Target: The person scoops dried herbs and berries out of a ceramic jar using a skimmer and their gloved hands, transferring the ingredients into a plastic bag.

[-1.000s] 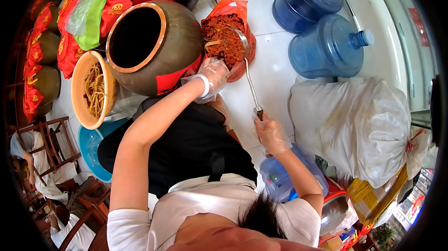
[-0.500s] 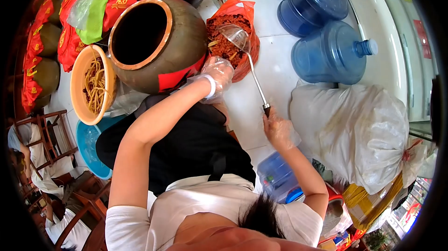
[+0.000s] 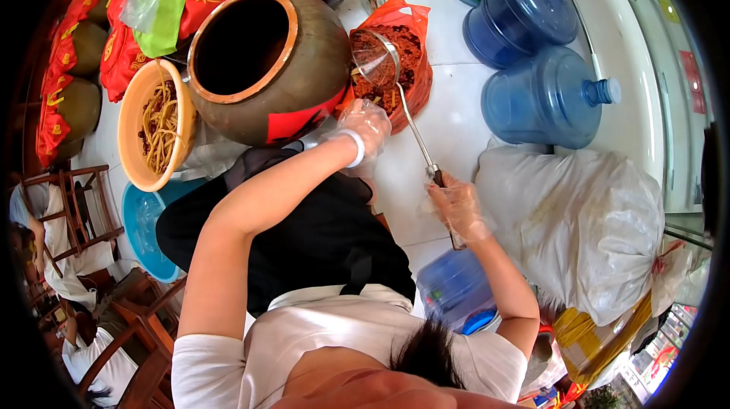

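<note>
My right hand (image 3: 456,207), in a clear plastic glove, is closed around the dark handle of a long mesh skimmer (image 3: 414,131). The skimmer's wire basket (image 3: 372,59) is tilted over an open red plastic bag (image 3: 417,97). Dark red, crumbly food (image 3: 399,40) with pale strips fills the bag. My gloved left hand (image 3: 365,127) is at the bag's near edge, its fingers curled on the plastic; the fingertips are partly hidden. Just left of the bag stands a wide-mouthed brown jar (image 3: 315,66), tilted towards me, its inside dark.
An orange-yellow basin (image 3: 125,135) holds long pale strips, with a blue basin (image 3: 144,234) below it. Large blue water jugs (image 3: 540,97) and a bulky white sack (image 3: 570,219) stand on the right. Red-covered jars (image 3: 68,66) line the left; people sit behind wooden chairs (image 3: 87,207).
The skimmer's basket has turned and shifted left over the bag, towards the jar. My right hand now sits farther up the handle, whose end shows below it. The whole view has shifted slightly.
</note>
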Available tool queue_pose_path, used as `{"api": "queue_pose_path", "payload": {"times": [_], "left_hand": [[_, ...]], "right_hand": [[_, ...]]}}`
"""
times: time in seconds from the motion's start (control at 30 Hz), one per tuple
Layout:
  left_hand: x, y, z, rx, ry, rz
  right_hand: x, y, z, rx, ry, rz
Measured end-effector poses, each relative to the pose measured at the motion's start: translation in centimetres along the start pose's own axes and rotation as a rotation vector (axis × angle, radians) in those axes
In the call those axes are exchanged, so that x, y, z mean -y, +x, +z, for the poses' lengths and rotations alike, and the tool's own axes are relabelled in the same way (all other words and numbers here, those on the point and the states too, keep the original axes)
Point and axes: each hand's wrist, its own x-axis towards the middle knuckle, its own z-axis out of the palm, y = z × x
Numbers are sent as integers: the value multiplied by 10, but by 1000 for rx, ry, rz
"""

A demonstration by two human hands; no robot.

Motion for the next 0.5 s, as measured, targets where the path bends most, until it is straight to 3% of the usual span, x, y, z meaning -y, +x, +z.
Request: {"api": "queue_pose_path", "payload": {"times": [0.07, 0.13, 0.27, 0.37, 0.43, 0.47, 0.5], "left_hand": [[2, -1, -11, 10, 11, -32], [6, 1, -18, 112, 0, -60], [5, -4, -24, 126, 32, -46], [4, -3, -23, 32, 28, -69], [9, 7, -22, -210, -71, -208], [18, 12, -21, -382, -96, -150], [25, 13, -27, -384, -94, -145]], "right_hand": [[4, 6, 1, 30, -25, 44], [-10, 16, 2, -52, -314, -213], [-35, 29, 3, -177, -322, -200], [-24, 20, -8, -133, -187, -192], [-18, 12, -11, -109, 183, 47], [-14, 10, -14, -112, 184, 46], [-11, 9, -17, -138, 153, -5]]}}
